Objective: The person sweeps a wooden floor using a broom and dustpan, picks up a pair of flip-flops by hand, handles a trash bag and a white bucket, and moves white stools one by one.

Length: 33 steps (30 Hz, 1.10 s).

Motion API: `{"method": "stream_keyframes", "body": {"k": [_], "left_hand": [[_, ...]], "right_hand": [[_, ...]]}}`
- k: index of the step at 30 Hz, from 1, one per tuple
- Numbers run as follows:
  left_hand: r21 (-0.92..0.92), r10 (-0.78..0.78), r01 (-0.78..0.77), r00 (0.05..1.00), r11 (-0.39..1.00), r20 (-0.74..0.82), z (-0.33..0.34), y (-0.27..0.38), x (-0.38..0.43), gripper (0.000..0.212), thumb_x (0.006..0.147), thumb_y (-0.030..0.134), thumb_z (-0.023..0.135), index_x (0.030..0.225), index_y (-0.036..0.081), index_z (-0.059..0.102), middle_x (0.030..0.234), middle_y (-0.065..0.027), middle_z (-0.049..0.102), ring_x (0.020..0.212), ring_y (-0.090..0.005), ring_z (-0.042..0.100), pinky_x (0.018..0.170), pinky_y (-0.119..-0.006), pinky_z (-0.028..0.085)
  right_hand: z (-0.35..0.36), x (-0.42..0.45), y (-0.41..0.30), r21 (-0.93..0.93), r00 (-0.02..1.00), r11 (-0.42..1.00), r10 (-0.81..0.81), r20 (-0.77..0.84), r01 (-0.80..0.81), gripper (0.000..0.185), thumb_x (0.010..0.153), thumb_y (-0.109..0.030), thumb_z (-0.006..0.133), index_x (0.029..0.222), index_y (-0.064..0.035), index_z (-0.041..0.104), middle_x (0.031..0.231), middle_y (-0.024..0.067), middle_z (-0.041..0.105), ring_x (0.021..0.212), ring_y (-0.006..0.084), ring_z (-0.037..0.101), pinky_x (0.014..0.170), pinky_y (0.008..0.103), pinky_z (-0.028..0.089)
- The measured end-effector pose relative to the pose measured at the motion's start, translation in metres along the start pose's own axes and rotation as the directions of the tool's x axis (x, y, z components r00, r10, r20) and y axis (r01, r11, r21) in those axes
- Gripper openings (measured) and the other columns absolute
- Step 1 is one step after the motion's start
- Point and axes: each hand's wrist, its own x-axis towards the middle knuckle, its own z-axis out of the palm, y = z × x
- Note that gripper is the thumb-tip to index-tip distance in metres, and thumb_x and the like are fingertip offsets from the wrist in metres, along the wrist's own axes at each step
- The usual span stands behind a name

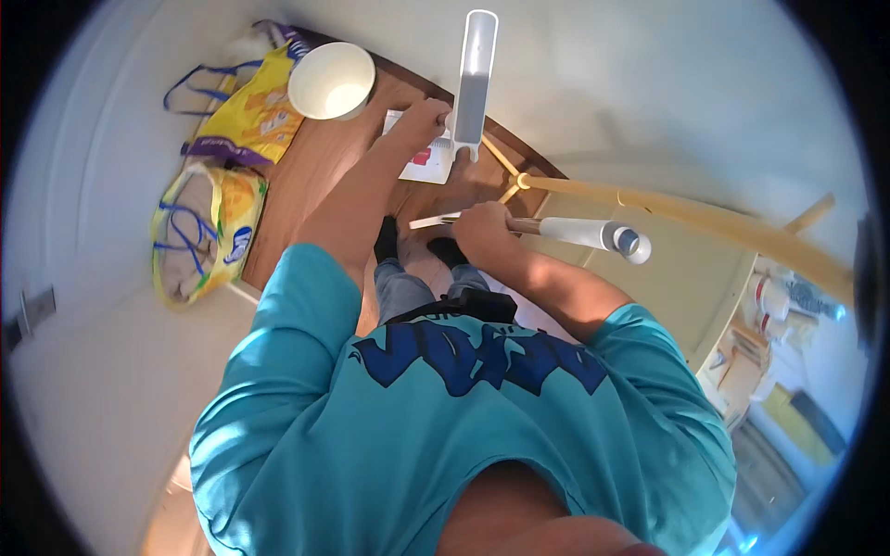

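My left hand [421, 125] is closed on the short handle of a white-framed tool with a long grey panel [474, 90], held upright in the picture. Nearer my body, my right hand [481, 226] grips a metallic tube with a white sleeve [580, 232] and a round, clear-looking end pointing right. A thin pale strip [431, 222] sticks out on the other side of that fist; whether it belongs to the tube I cannot tell. Behind my left hand lies a flat white packet or sheet [434, 170] with a red print, partly covered by hand and tool.
A white bucket [332, 117] and two yellow shopping bags [261, 104] [243, 201] stand at the left on the brown wood floor [334, 156]. A pale wooden pole stand [577, 186] crosses at the right, by a beige cabinet [667, 278] and shelves with several items. Walls border the front.
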Motion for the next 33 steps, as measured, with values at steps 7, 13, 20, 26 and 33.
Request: {"method": "stream_keyframes", "body": {"k": [7, 13, 20, 26, 33], "left_hand": [[-0.113, 0.046, -0.045, 0.999, 0.993, 0.005, 0.017, 0.015, 0.051, 0.014, 0.073, 0.010, 0.060, 0.084, 0.002, 0.058, 0.077, -0.0178, 0.061, 0.075, -0.0324, 0.060, 0.067, -0.038, 0.046], [0.106, -0.172, 0.178, 0.983, 0.978, -0.066, -0.004, 0.049, 0.056, 0.037, 0.075, 0.003, 0.051, 0.113, 0.003, 0.049, 0.093, -0.0201, 0.059, 0.083, -0.0327, 0.058, 0.076, -0.037, 0.046], [-0.552, -0.157, 0.019, 0.966, 0.833, -0.204, -0.043, 0.062, 0.007, 0.037, 0.071, -0.004, 0.045, 0.106, 0.002, 0.053, 0.096, -0.0130, 0.059, 0.080, -0.0207, 0.058, 0.076, -0.030, 0.046], [-0.343, -0.036, 0.097, 0.983, 0.934, 0.180, -0.056, 0.105, -0.001, 0.021, 0.074, 0.007, 0.055, 0.093, -0.002, 0.057, 0.082, -0.0113, 0.060, 0.075, -0.0167, 0.058, 0.072, -0.027, 0.045], [-0.161, 0.126, -0.139, 0.988, 0.977, -0.089, -0.030, 0.087, 0.042, 0.016, 0.078, 0.012, 0.059, 0.090, 0.000, 0.058, 0.078, -0.0129, 0.063, 0.072, -0.0201, 0.063, 0.065, -0.030, 0.048]], "right_hand": [[-0.047, 0.031, -0.013, 0.069, 0.995, 0.996, 0.055, 0.087, -0.061, 0.017, 0.067, -0.015, 0.062, 0.081, -0.0084, 0.069, 0.071, 0.0064, 0.065, 0.059, 0.0229, 0.064, 0.043, 0.0369, 0.046], [-0.050, 0.089, 0.000, 0.051, 0.994, 0.997, 0.056, 0.093, -0.061, 0.015, 0.067, -0.015, 0.062, 0.077, -0.0068, 0.067, 0.072, 0.0080, 0.065, 0.061, 0.0238, 0.064, 0.046, 0.0379, 0.047], [-0.068, 0.118, 0.027, -0.092, 0.990, 0.996, -0.031, -0.139, 0.018, 0.011, 0.066, -0.011, 0.058, 0.075, -0.0105, 0.064, 0.066, 0.0057, 0.059, 0.072, 0.0246, 0.061, 0.058, 0.0411, 0.046], [-0.055, 0.158, 0.031, -0.178, 0.935, 0.977, 0.049, -0.351, -0.118, 0.016, 0.070, -0.010, 0.055, 0.083, -0.0095, 0.064, 0.083, 0.0056, 0.060, 0.086, 0.0220, 0.057, 0.073, 0.0384, 0.043], [-0.020, 0.133, 0.019, -0.013, 0.787, 0.959, -0.239, -0.569, 0.282, 0.020, 0.074, -0.008, 0.050, 0.090, -0.0081, 0.061, 0.094, 0.0067, 0.060, 0.097, 0.0242, 0.055, 0.085, 0.0383, 0.041]]}}
